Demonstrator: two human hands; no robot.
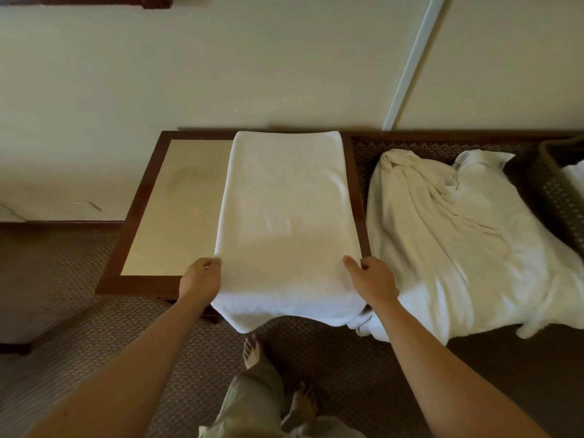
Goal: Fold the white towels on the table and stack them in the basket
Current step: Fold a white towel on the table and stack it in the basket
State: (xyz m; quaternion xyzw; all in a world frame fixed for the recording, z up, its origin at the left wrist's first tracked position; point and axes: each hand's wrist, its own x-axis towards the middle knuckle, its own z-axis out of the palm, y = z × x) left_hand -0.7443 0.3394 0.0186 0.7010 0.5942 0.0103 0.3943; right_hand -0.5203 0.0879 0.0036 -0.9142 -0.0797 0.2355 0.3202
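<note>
Both hands [202, 278] [373, 279] apparently gripping folded towel [284, 200] edges

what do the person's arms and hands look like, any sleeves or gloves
Both forearms are bare right down to the frame edge, with no sleeves in view. The left hand and right hand wear no gloves, and no rings, watch or bracelets are visible.

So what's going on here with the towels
A person is folding a white towel on a wooden table. The left hand and right hand each hold a side of it near the front edge, which hangs over the table. A crumpled pile of towels waits to the right, beside a dark basket.
</note>
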